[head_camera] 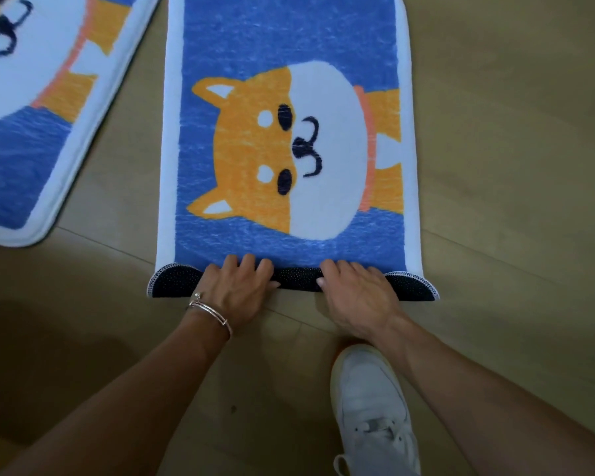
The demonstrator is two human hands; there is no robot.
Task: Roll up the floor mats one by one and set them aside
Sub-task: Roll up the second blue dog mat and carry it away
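Note:
A blue floor mat (pixel 285 39) with a white border and an orange-and-white dog face lies flat on the wooden floor in front of me. Its near edge is turned over into a narrow fold (pixel 298 278) that shows the dark dotted underside. My left hand (pixel 237 290) grips this fold left of centre, fingers curled over the top onto the blue pile. My right hand (pixel 358 293) grips it right of centre in the same way. A second mat (pixel 24 142) of the same design lies flat at the upper left, partly out of view.
The floor (pixel 512 166) is light brown wood planks, bare to the right of the mat and between the two mats. My white sneaker (pixel 371 407) stands on the floor just behind my right hand.

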